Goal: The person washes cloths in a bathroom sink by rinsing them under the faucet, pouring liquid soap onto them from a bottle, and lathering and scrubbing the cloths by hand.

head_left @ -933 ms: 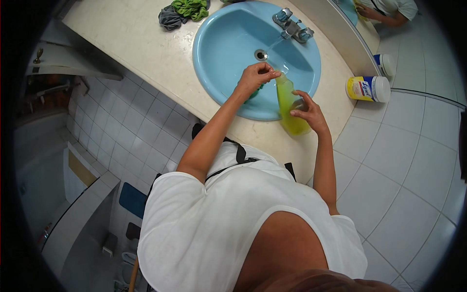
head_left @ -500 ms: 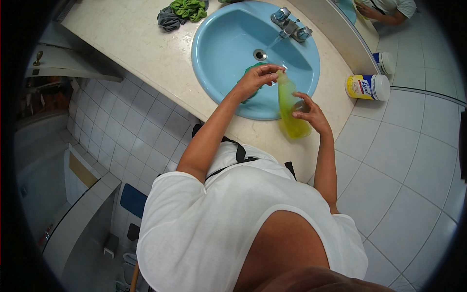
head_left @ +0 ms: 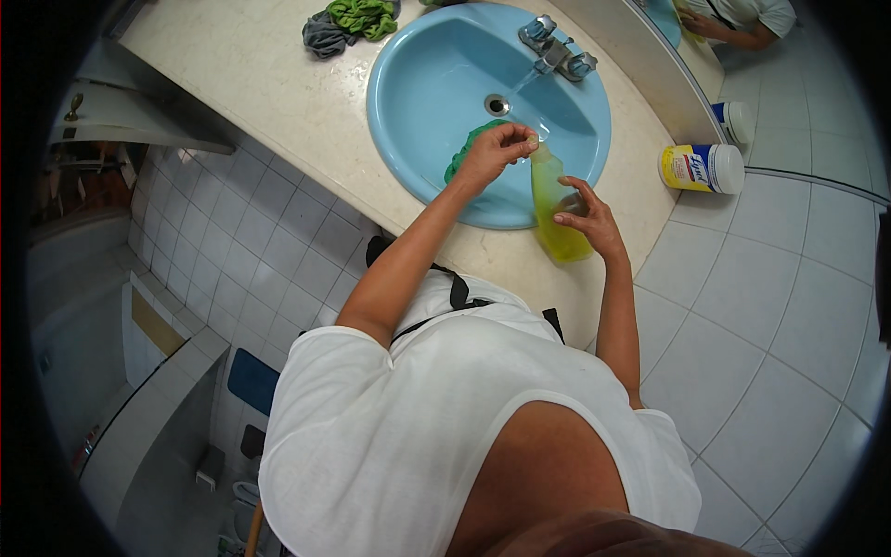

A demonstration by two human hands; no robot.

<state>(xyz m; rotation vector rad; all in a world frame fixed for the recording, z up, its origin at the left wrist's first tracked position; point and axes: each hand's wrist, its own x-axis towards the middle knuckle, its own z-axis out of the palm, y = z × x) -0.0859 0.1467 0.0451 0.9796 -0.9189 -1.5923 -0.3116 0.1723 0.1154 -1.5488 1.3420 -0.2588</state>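
A clear bottle of yellow-green liquid point(head_left: 557, 209) stands tilted at the sink's near right rim, its base by the countertop. My left hand point(head_left: 494, 160) pinches the bottle's small pale top between thumb and fingertips. Curved round the right side of the bottle's body, my right hand point(head_left: 594, 221) steadies it, thumb and fingers bent. A wet green cloth point(head_left: 461, 160) lies in the blue sink point(head_left: 408, 84), partly hidden behind my left hand. Water runs from the faucet point(head_left: 554, 56) near the drain.
Grey and green cloths point(head_left: 348, 26) lie bunched on the far left of the cream countertop point(head_left: 251, 74). A yellow, white and blue wipes canister point(head_left: 703, 168) stands at the right by the mirror point(head_left: 789, 102). Pale tiles cover the wall and floor.
My left fingers have drawn in to a tighter pinch at the bottle's top. More of the green cloth shows beside that hand. The right hand has hardly moved.
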